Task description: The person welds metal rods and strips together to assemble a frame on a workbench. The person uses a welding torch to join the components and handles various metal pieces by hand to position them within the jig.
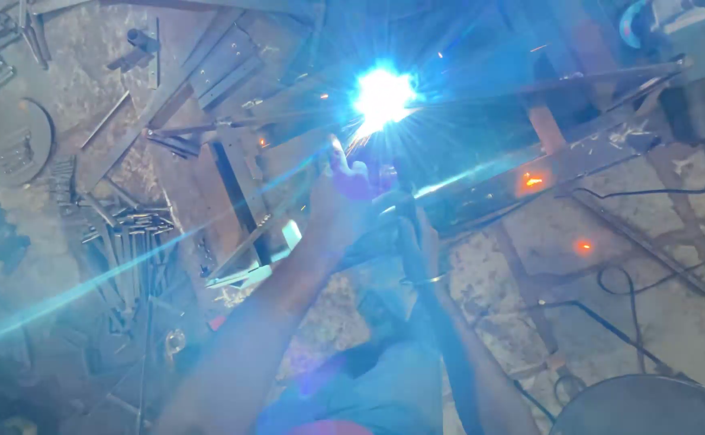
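Welding at arm's length, we hold both hands up toward the bright arc (382, 95), which burns at the top of a long steel bar (530, 173) lying across the metal frame. Our left hand (344, 189) is raised just under the glare, thumb up and palm turned toward it, likely to steady the work near the joint; whether its grip is clamped on anything we cannot tell, the glare washes it out. Our right hand (415, 242) sits just below and beside it, its grip together around a dark electrode holder (405, 208) aimed up at the arc. One arc burns, and we count three orange sparks (532, 181) glowing on and below the bar. Off to the left, scrap steel strips (119, 234) lie heaped on the floor, too many to count. A black cable (651, 278) loops over the concrete at right, and one round dark disc (16, 141) lies far left
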